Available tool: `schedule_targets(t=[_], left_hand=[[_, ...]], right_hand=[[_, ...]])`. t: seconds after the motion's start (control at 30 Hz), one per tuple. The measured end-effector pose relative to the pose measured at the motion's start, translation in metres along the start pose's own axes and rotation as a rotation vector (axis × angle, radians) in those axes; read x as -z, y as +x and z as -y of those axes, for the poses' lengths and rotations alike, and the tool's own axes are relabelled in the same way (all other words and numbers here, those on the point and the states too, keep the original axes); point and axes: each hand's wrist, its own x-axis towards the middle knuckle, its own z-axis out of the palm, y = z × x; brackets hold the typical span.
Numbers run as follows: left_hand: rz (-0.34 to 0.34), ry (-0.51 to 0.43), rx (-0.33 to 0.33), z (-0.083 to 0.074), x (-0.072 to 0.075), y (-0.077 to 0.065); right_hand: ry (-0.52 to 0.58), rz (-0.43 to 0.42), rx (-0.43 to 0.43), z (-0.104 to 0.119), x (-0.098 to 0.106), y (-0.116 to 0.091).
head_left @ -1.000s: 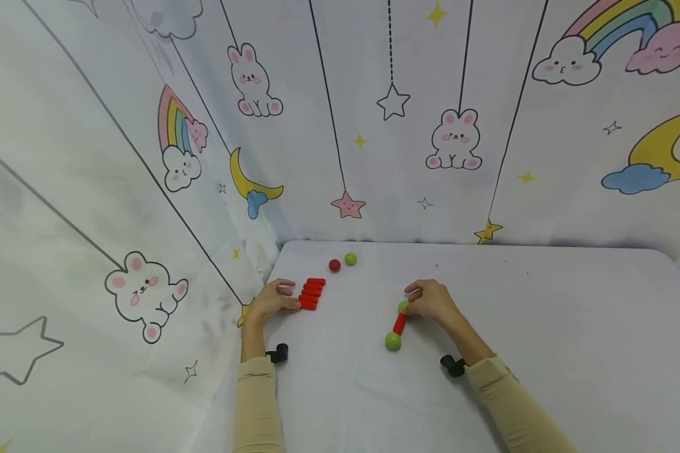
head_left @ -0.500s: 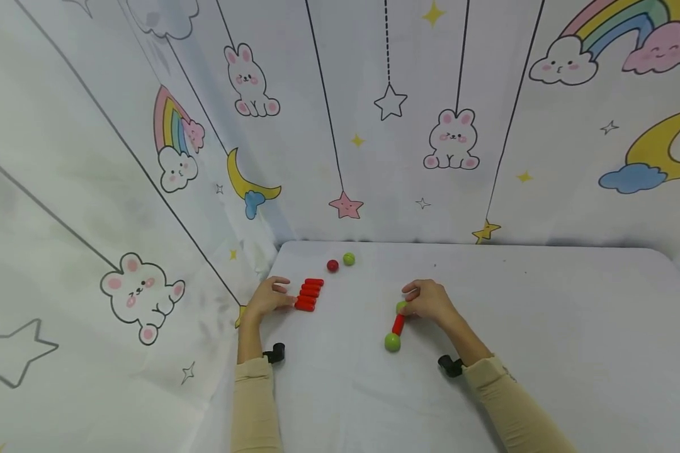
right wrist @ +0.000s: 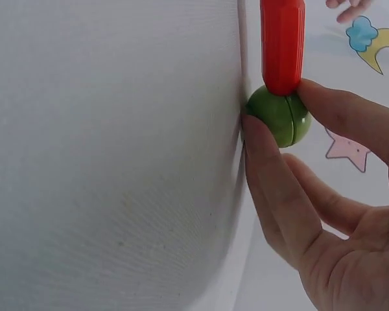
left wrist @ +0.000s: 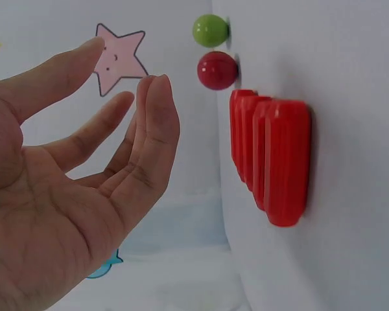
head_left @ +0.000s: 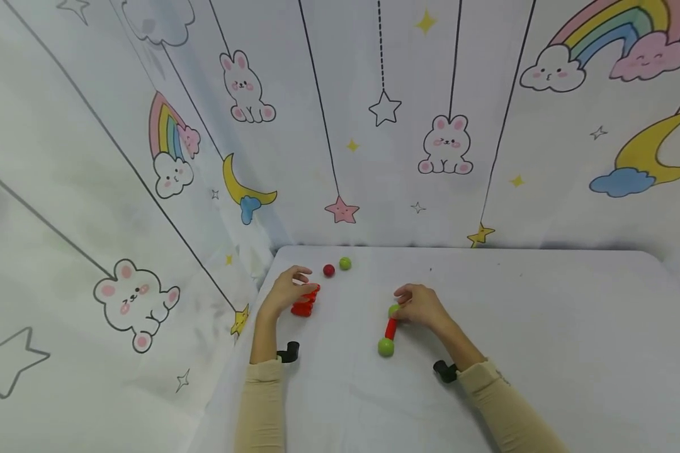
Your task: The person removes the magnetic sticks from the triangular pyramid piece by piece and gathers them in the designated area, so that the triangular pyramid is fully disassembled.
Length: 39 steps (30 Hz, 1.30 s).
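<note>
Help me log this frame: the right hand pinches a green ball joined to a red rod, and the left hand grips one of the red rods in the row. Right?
Not quite. The right hand does pinch the green ball on the red rod, but the left wrist view shows the left hand open, apart from the row of rods.

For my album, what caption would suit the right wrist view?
Right hand pinching a green ball joined to a red rod on the white table.

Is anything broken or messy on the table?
Nothing stands out. The red sticks lie side by side in a neat row near the left hand, a red ball and a green ball sit beside each other, and the right hand holds an intact stick-and-ball piece.
</note>
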Motion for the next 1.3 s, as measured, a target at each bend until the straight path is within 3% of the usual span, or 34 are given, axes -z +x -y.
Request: schedule_targets(t=[0.1,0.33,0.53,0.73,0.83,1.03,1.17,1.3], left_hand=[[0.026,-0.026,-0.028,-0.008,-0.01,0.002],[0.168,-0.063,-0.112,-0.017,-0.034,0.006],[0.199,-0.066,-0.114,-0.021,-0.044,0.006],[0.254,-0.078,-0.08,-0.029,-0.056,0.004],[0.316,-0.058,-0.044,-0.034,-0.066,-0.001],[0.497,0.036,-0.02,-0.04,-0.089,-0.007],[0.553,0.116,-0.054,-0.04,-0.1,-0.007],[0.545,0.143,-0.086,-0.04,-0.106,-0.006]], right_hand=[[-0.031,-0.001,0.012,0.0,-0.001,-0.001],[-0.109,-0.013,0.048,0.001,0.002,-0.004],[-0.165,-0.004,0.006,0.004,0.004,-0.007],[-0.29,-0.054,-0.021,0.012,0.009,-0.013],[-0.264,-0.047,0.039,0.014,0.011,-0.013],[-0.12,0.066,0.232,0.014,0.006,-0.006],[-0.085,0.102,0.249,0.014,0.001,-0.006],[-0.125,0.067,0.231,0.013,0.0,-0.008]])
